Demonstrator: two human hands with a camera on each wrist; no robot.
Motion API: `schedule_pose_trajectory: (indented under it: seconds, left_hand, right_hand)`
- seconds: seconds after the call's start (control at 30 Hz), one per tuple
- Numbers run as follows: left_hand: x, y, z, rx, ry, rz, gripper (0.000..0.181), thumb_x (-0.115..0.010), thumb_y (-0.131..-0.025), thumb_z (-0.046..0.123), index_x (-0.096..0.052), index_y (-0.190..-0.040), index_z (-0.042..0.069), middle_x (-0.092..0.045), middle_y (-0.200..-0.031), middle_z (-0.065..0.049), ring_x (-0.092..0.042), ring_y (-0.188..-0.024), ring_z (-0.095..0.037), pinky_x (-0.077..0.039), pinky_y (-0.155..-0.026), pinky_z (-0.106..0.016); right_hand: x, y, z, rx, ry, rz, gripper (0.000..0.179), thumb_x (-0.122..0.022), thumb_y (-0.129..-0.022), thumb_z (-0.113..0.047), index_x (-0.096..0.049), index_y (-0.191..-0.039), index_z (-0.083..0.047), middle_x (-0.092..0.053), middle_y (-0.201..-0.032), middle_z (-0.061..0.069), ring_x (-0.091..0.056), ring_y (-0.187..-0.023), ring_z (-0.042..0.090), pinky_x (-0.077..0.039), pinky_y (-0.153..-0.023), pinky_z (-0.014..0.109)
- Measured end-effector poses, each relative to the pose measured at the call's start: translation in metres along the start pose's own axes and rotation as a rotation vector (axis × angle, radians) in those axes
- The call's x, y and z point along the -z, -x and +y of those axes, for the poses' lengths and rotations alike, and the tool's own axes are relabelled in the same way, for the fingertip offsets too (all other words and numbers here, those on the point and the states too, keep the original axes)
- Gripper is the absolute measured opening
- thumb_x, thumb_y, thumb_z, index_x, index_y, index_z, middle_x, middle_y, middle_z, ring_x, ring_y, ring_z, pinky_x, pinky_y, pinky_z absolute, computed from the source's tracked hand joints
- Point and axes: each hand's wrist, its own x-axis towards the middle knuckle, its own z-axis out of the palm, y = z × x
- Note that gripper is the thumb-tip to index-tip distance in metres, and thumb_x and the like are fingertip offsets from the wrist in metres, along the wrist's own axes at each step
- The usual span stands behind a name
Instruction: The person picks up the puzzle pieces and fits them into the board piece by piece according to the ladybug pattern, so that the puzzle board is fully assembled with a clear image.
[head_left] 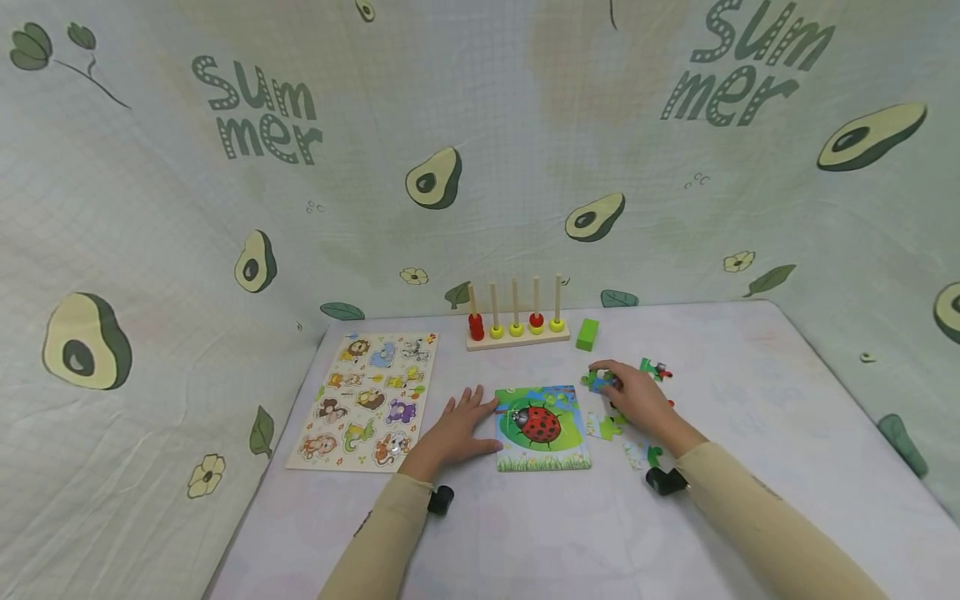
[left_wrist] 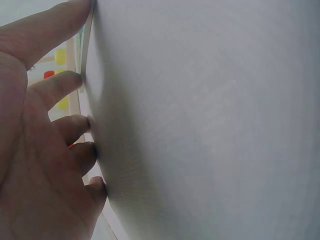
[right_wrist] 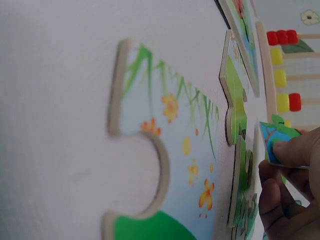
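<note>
A square picture board with a red ladybug [head_left: 538, 423] lies in the middle of the white table. My left hand [head_left: 459, 429] is spread flat at its left side; in the left wrist view, the thumb [left_wrist: 60, 25] reaches the board's edge and the fingertips rest on the tabletop. To the right of the board, my right hand [head_left: 641, 396] pinches a blue and green jigsaw piece [right_wrist: 276, 137] between thumb and fingers, tilted up from the table. Several loose jigsaw pieces lie around that hand, including a pale one with grass and orange flowers [right_wrist: 182, 135].
An animal puzzle board [head_left: 367, 404] lies on the left. Behind, a wooden peg stand [head_left: 517, 337] carries red and yellow beads, with a green block [head_left: 587, 335] beside it. Another piece [head_left: 656, 368] sits beyond my right hand. Patterned cloth [head_left: 510, 167] hangs around the table.
</note>
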Motion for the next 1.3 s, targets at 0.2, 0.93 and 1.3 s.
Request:
schedule_pose_trajectory:
  seconds: [0.2,0.93,1.3]
  left_hand:
    - [0.000,0.000,0.000,0.000,-0.004,-0.002,0.081,-0.071,-0.092,0.050,-0.039,-0.159,0.017,-0.017,-0.168,-0.016,-0.007,-0.156,-0.034,-0.003,-0.126,-0.052]
    - [0.000,-0.002,-0.002,-0.002,-0.002,0.000,0.081,-0.072,-0.092,0.048,-0.039,-0.158,0.016,-0.017,-0.168,-0.017,-0.007,-0.156,-0.034,-0.003,-0.126,-0.052]
    - [-0.001,-0.002,-0.002,0.004,-0.006,0.002,0.081,-0.072,-0.092,0.049,-0.039,-0.158,0.017,-0.017,-0.168,-0.016,-0.007,-0.156,-0.034,-0.003,-0.126,-0.052]
  right_hand:
    - [0.002,0.005,0.000,-0.025,-0.012,0.004,0.044,-0.062,-0.100,-0.011,-0.058,-0.143,-0.018,-0.060,-0.092,0.003,-0.049,-0.071,0.018,-0.041,-0.060,0.032]
    - [0.008,0.009,-0.001,0.006,-0.083,0.120,0.036,-0.063,-0.101,-0.010,-0.059,-0.136,-0.013,-0.068,-0.101,0.009,-0.064,-0.085,0.022,-0.053,-0.075,0.041]
    - [0.005,0.011,-0.001,0.037,-0.148,0.073,0.029,-0.059,-0.103,-0.012,-0.067,-0.132,-0.013,-0.064,-0.100,0.007,-0.056,-0.071,0.015,-0.047,-0.062,0.029]
